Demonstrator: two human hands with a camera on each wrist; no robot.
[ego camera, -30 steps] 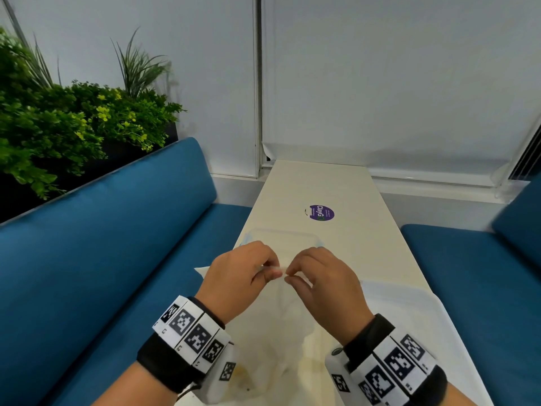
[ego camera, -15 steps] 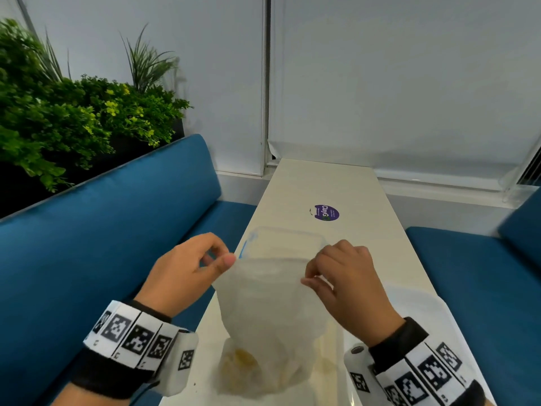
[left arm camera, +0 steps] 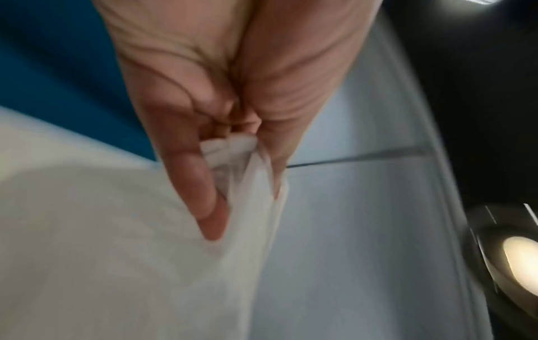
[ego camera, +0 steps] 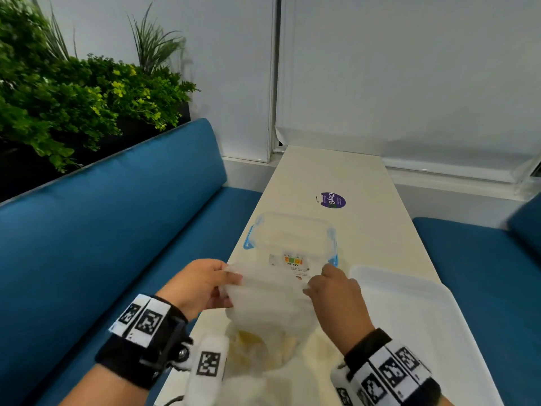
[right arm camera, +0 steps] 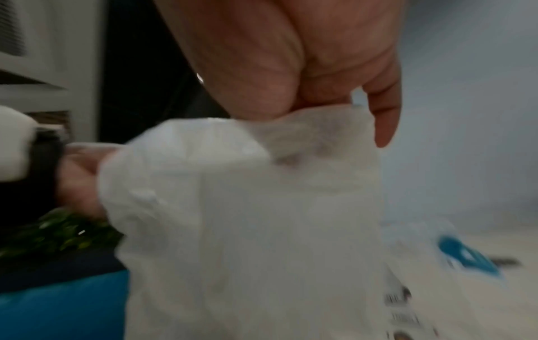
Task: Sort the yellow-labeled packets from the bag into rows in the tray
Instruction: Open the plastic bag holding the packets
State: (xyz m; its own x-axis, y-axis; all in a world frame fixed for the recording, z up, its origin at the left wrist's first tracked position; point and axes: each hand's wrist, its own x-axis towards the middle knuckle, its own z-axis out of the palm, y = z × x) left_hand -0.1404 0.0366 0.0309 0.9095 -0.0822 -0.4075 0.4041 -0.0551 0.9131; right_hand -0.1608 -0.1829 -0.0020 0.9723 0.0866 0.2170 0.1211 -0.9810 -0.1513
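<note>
A thin translucent white bag point(ego camera: 272, 300) stands on the table's near end, its mouth stretched wide between my hands. My left hand point(ego camera: 227, 278) pinches the mouth's left edge; the left wrist view shows bunched plastic point(left arm camera: 232, 158) between thumb and fingers. My right hand point(ego camera: 317, 281) pinches the right edge, and the right wrist view shows the bag point(right arm camera: 247, 218) hanging below the fingers point(right arm camera: 384, 119). Yellow packets point(ego camera: 248, 341) show faintly through the plastic at the bag's bottom. The white tray point(ego camera: 415, 323) lies to the right of the bag.
A clear lidded container point(ego camera: 292, 230) with blue clips and a label stands just beyond the bag. Farther along the narrow cream table point(ego camera: 336, 171) is a purple sticker point(ego camera: 333, 199). Blue benches point(ego camera: 102, 230) run along both sides, with plants point(ego camera: 73, 92) behind the left one.
My hands, first close together at the bag's top, have pulled apart and opened its mouth wide. The view has tilted down, so the container and tray show more fully.
</note>
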